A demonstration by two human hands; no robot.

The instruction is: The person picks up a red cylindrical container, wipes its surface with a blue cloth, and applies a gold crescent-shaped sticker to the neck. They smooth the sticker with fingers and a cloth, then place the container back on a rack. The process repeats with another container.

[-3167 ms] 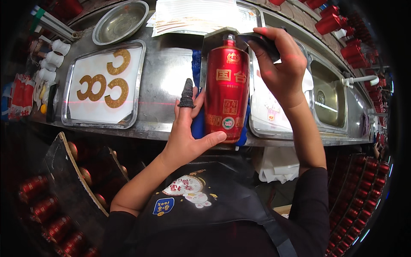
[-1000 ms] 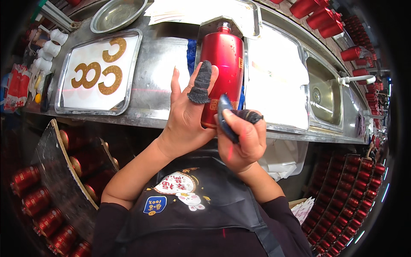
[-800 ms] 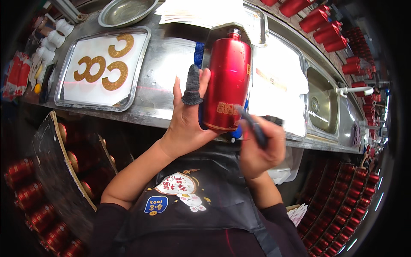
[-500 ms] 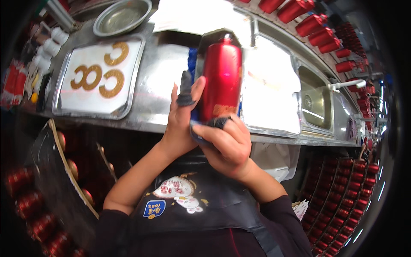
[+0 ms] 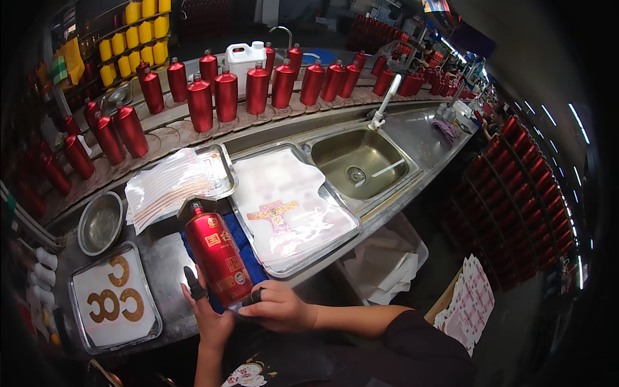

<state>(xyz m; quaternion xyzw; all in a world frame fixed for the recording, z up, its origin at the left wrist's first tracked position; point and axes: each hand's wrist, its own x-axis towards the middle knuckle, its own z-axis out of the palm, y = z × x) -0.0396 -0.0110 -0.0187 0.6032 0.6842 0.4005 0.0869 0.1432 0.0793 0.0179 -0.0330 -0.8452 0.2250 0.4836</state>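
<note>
A red bottle [image 5: 216, 255] with gold and pale printed marks lies with its base toward me and its neck in a dark angular holder [image 5: 196, 205]. Blue cloth [image 5: 240, 232] shows beneath it. My left hand [image 5: 214, 317] is at the bottle's lower left side, fingers stretched out, one in a black finger cover. At the base's right corner, my right hand [image 5: 278, 307] is closed in a pinch, a black band around one finger. A small pale, bluish piece [image 5: 236, 308] shows by its fingertips; its kind is unclear.
Right of the bottle, a metal tray [image 5: 351, 222] holds printed transfer sheets; another sheet stack [image 5: 164, 184] lies behind. A tray with gold C-shaped pieces [image 5: 119, 271] and a metal bowl [image 5: 100, 222] stand left. Beyond are a sink [image 5: 361, 164] and a row of red bottles [image 5: 225, 95].
My view has swung up and right, bringing the bottle row and sink into sight. The bottle now shows its printed face. Both hands stay by its base end.
</note>
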